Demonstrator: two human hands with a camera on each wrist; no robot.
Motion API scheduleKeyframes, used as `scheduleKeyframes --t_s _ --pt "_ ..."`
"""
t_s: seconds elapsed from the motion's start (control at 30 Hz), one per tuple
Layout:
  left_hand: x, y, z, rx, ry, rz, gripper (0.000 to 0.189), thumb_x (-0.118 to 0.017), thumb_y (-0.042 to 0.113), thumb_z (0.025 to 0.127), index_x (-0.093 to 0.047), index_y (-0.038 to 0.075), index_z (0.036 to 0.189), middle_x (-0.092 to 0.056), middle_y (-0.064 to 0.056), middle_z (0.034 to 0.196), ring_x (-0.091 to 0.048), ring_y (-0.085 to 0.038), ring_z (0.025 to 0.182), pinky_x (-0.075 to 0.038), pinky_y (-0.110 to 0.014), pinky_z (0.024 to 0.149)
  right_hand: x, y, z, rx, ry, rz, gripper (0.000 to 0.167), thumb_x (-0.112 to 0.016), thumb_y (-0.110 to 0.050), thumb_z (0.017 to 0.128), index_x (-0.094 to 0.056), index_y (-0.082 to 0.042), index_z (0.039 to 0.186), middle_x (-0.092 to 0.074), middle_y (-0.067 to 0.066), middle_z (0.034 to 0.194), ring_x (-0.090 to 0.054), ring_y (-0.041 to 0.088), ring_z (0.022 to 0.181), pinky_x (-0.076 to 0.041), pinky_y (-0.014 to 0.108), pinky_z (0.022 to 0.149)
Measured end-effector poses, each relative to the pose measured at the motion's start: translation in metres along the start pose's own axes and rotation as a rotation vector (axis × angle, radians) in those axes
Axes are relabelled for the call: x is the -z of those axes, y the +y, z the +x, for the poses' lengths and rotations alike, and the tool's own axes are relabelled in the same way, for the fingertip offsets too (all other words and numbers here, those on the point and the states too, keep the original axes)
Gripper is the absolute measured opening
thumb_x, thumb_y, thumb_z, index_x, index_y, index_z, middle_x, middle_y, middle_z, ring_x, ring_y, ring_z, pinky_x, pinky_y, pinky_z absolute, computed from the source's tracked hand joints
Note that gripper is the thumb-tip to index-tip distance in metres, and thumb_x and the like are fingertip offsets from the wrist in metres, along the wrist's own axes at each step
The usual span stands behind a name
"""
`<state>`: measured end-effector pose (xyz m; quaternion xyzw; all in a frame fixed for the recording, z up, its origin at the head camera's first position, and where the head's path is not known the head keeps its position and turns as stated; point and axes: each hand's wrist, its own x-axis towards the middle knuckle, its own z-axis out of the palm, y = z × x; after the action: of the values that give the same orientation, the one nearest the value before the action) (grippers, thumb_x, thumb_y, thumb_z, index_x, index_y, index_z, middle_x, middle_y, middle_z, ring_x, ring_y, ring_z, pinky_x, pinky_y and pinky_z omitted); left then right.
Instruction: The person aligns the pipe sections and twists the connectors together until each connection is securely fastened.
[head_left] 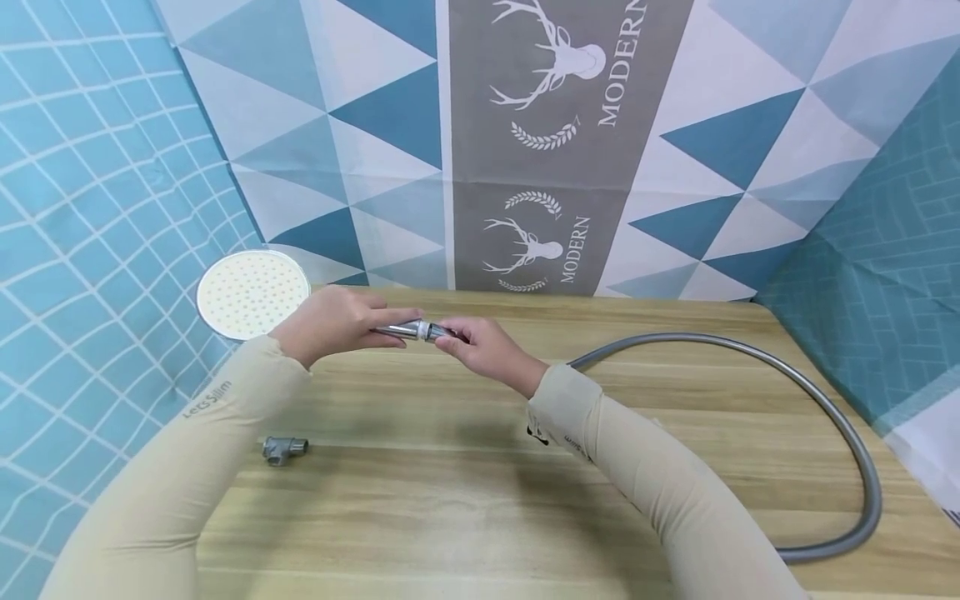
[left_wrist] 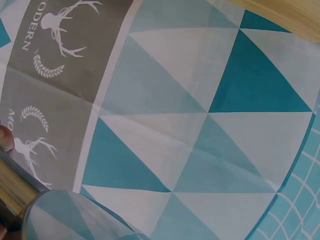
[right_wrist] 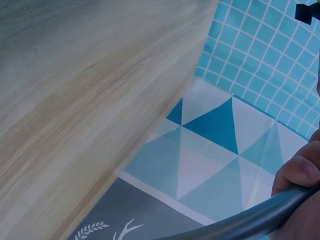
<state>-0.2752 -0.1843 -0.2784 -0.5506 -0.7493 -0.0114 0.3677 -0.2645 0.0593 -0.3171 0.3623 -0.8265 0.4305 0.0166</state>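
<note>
A round shower head point(head_left: 253, 293) with a pale, dotted face is at the left in the head view. Its chrome handle point(head_left: 401, 330) lies in my left hand point(head_left: 341, 321), fingers along it. My right hand point(head_left: 487, 346) pinches the metal end of a grey shower hose point(head_left: 872, 492) against the handle's end. Both ends are in line, a pale ring showing at the joint; I cannot tell whether the thread has caught. In the left wrist view the mirror-like shower head back point(left_wrist: 75, 217) shows at lower left. The hose point(right_wrist: 245, 222) runs out of my right fist in the right wrist view.
A small grey tee-shaped fitting point(head_left: 277, 450) lies on the wooden table point(head_left: 420, 517) at left. Some small dark thing point(head_left: 536, 435) is partly hidden by the right sleeve. The hose loops over the table's right side. Patterned cloth point(head_left: 390, 125) hangs behind.
</note>
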Motion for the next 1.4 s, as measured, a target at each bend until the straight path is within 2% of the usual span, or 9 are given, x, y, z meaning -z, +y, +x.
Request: scheduleKeyframes --t_s 0.23,0.43,0.53,0.63,0.83,1.07,1.27,1.4 --pt "-0.004 0.001 0.005 -0.016 -0.053 0.050 0.049 -0.036 0.055 0.097 -0.066 0.021 0.115 -0.051 0.000 0.061 -0.038 -0.014 0.044 -0.027 -0.026 0.038 0.004 0.002 -0.004 -0.014 -0.011 -0.048 0.014 -0.060 -0.014 0.095 -0.063 -0.002 0.089 -0.042 -0.003 0.062 -0.036 0.007 0.053 -0.032 0.021 0.051" --pt "-0.003 0.003 0.002 -0.034 -0.025 0.058 0.055 -0.029 0.056 0.099 -0.070 0.020 0.109 -0.047 0.003 0.058 -0.029 -0.010 0.041 -0.022 -0.025 0.038 0.002 0.002 -0.002 -0.005 -0.060 -0.051 0.017 -0.059 -0.016 0.096 -0.061 -0.003 0.085 -0.041 -0.004 0.061 -0.036 0.007 0.053 -0.031 0.020 0.051" --pt "-0.004 0.004 0.002 -0.043 -0.040 0.060 0.052 -0.031 0.055 0.099 -0.069 0.021 0.109 -0.045 0.003 0.058 -0.027 -0.009 0.041 -0.022 -0.025 0.038 0.002 0.002 -0.003 -0.033 -0.060 -0.046 0.016 -0.059 -0.015 0.096 -0.061 -0.003 0.085 -0.040 -0.004 0.060 -0.035 0.007 0.052 -0.030 0.020 0.051" --pt "-0.006 0.005 0.003 -0.055 -0.059 0.064 0.048 -0.033 0.053 0.100 -0.068 0.022 0.111 -0.045 0.002 0.058 -0.027 -0.010 0.041 -0.024 -0.025 0.038 0.002 0.003 -0.005 -0.055 -0.061 -0.039 0.015 -0.060 -0.014 0.095 -0.063 -0.002 0.087 -0.040 -0.004 0.059 -0.035 0.007 0.051 -0.030 0.020 0.050" --pt "-0.005 0.005 0.001 -0.058 -0.060 0.070 0.049 -0.030 0.050 0.101 -0.067 0.021 0.111 -0.045 0.001 0.058 -0.026 -0.010 0.041 -0.024 -0.024 0.038 0.001 0.004 -0.003 -0.035 -0.077 0.000 0.016 -0.059 -0.014 0.096 -0.063 0.001 0.091 -0.040 -0.005 0.060 -0.034 0.006 0.052 -0.029 0.020 0.050" --pt "-0.004 0.004 0.001 -0.069 -0.039 0.055 0.049 -0.030 0.049 0.102 -0.068 0.019 0.111 -0.048 0.000 0.058 -0.031 -0.011 0.041 -0.026 -0.025 0.037 0.001 0.008 -0.002 -0.095 -0.113 0.137 0.020 -0.056 -0.010 0.097 -0.064 0.007 0.105 -0.039 -0.005 0.057 -0.031 0.005 0.048 -0.026 0.020 0.048" --pt "-0.004 0.005 -0.003 -0.070 -0.083 0.053 0.043 -0.037 0.048 0.101 -0.068 0.019 0.113 -0.049 0.001 0.059 -0.031 -0.010 0.041 -0.025 -0.023 0.038 -0.001 0.007 -0.001 -0.076 -0.127 0.105 0.017 -0.057 -0.010 0.096 -0.064 0.006 0.096 -0.037 -0.006 0.056 -0.030 0.005 0.048 -0.025 0.020 0.048" --pt "-0.005 0.005 -0.006 -0.053 -0.097 0.052 0.038 -0.042 0.047 0.100 -0.065 0.021 0.114 -0.049 0.001 0.060 -0.033 -0.011 0.042 -0.026 -0.024 0.038 -0.003 0.007 -0.001 -0.067 -0.126 0.079 0.018 -0.057 -0.011 0.096 -0.065 0.005 0.096 -0.037 -0.006 0.057 -0.031 0.005 0.049 -0.026 0.019 0.048"
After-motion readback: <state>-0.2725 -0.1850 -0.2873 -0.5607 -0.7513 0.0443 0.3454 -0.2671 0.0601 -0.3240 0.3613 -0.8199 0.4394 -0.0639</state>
